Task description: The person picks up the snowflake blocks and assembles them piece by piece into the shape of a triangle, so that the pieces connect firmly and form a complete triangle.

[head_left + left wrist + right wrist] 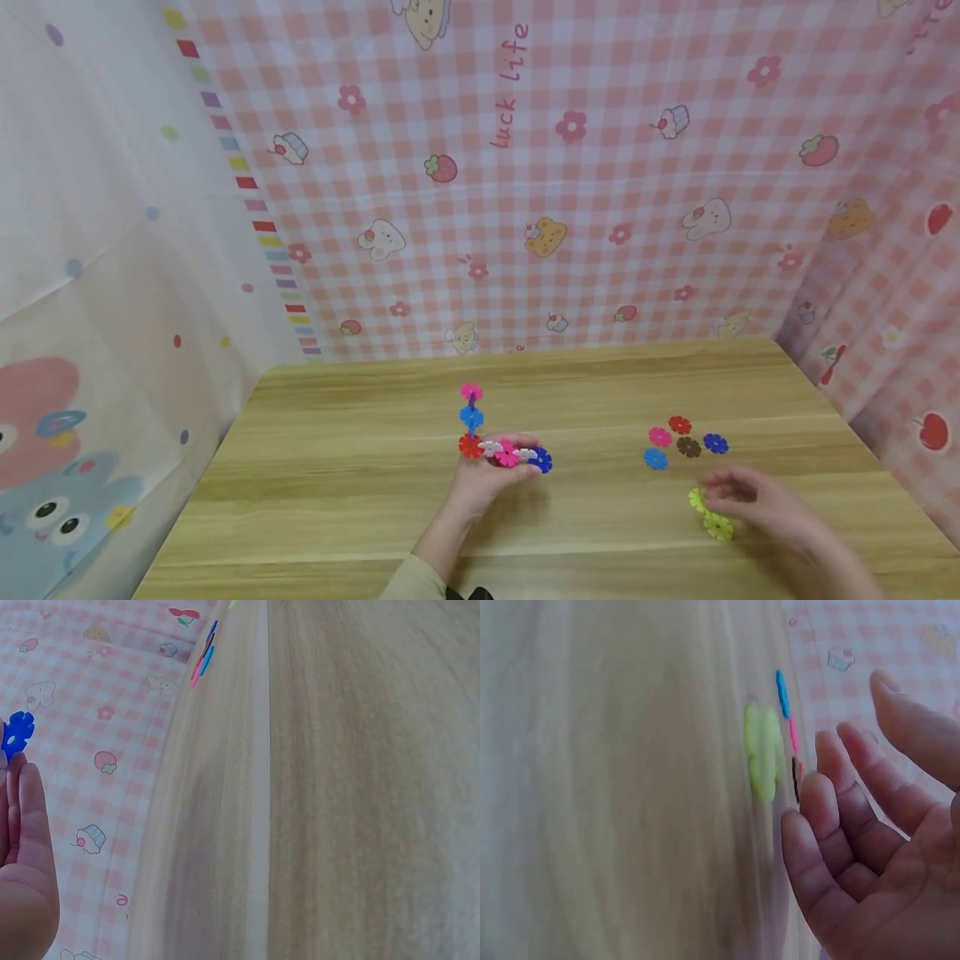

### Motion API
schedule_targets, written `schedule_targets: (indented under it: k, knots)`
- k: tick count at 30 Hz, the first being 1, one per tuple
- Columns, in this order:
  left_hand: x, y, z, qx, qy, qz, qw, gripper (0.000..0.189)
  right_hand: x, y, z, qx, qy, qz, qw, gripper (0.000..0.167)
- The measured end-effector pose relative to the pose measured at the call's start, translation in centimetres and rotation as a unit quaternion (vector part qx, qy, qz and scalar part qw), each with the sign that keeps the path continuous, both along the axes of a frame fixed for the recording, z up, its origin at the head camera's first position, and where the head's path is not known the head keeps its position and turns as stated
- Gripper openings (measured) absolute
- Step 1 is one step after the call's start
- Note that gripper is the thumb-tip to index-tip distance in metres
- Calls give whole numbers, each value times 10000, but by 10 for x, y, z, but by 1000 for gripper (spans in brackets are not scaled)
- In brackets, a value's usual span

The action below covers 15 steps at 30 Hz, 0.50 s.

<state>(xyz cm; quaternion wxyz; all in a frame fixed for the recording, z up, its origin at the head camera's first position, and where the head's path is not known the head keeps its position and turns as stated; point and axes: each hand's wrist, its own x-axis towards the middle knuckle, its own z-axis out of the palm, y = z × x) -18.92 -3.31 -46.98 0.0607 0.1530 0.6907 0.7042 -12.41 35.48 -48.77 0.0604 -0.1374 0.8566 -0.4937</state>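
Note:
A chain of joined flower-shaped plastic discs [507,453] is gripped by my left hand [483,483]. It bends in an L: pink, light blue and red discs run down one arm, and white, pink and dark blue ones run to the right. The left wrist view shows the dark blue disc [20,732] at the fingertips. My right hand [753,502] hovers beside two yellow-green discs [717,526], its fingers loosely bent and holding nothing. In the right wrist view a yellow-green disc [763,754] appears blurred, apart from the fingertips [798,829].
Beyond the right hand lie several loose discs: red [679,425], pink [660,437], brown [688,447], dark blue [716,443] and light blue [656,458]. The wooden table [337,500] meets a pink checked curtain [480,200] at its back edge.

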Motion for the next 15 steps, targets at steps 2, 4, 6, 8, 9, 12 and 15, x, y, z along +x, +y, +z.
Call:
schedule_targets:
  k: [2, 4, 6, 8, 9, 12, 15]
  knots:
    - [0, 0, 0, 30, -42, -21, 10000, 37, 2, 5, -2, 119, 69, -3, 9999, 31]
    - [-1, 0, -1, 56, -58, -41, 10000, 37, 5, 10, -5, 197, 177, -27, 9996, 29]
    - [-1, 0, -1, 56, -70, -53, 9999, 37, 7, 13, -7, 201, 278, -35, 9994, 28]
    - [-1, 0, 0, 53, -78, -57, 9999, 36, 8, 16, -9, 175, 410, 75, 9990, 25]
    - [-1, 0, 0, 46, -75, -56, 9999, 36, 8, 17, -10, 153, 443, 137, 9988, 24]
    - [0, 1, 0, 53, -19, -92, 9999, 36, 7, 19, -13, 50, 459, 358, 9983, 22]
    - [-1, 1, -1, 74, 36, -138, 9999, 37, 6, 19, -16, -25, 455, 526, 9976, 20]
